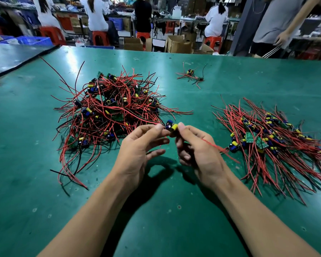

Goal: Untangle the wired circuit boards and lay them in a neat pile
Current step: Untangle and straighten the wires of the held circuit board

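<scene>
A tangled heap of small circuit boards (107, 110) with red and black wires lies on the green table at the left. To the right lies a combed pile of boards (267, 138), wires fanned out toward the front. Between them, above the table, my left hand (137, 145) and my right hand (195, 147) together pinch one small circuit board (171, 126) with blue and yellow parts. Its red wire runs back into the tangled heap, and another red wire trails from my right hand toward the right pile.
A small stray bundle of boards (191, 75) lies at the far middle of the green table (156, 210). A dark mat (11, 58) covers the far left corner. Beyond the table edge are cardboard boxes (178, 43), red stools and several people at benches.
</scene>
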{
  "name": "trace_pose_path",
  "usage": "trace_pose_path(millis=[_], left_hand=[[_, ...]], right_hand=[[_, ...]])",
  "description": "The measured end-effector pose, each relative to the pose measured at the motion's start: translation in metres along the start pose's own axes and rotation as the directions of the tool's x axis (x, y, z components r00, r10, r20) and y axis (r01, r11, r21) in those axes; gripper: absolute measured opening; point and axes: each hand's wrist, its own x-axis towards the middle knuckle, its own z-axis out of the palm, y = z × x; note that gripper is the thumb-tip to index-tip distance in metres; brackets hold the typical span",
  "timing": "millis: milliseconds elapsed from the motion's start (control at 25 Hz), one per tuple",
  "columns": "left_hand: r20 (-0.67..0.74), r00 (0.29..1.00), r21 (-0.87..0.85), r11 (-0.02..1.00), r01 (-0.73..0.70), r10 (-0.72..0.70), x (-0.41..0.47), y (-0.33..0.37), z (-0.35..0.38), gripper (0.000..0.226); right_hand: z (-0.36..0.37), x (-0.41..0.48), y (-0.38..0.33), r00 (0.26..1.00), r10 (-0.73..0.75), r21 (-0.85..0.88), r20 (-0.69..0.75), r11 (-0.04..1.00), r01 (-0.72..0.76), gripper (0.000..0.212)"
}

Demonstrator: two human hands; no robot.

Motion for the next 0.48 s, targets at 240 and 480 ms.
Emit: trace_pose_path(millis=[240, 480], left_hand=[[0.262, 0.905, -0.087, 0.926, 0.367, -0.334, -0.005, 0.004, 0.004, 0.021], [0.277, 0.924, -0.006, 0.961, 0.276, -0.263, -0.007, -0.005, 0.003, 0.022]], right_hand=[[-0.017, -0.002, -0.013, 0.91, 0.298, 0.052, 0.289, 0.944, -0.326, 0.028], [-0.016, 0.001, -0.006, 0.934, 0.305, 0.001, 0.187, 0.95, -0.311, 0.016]])
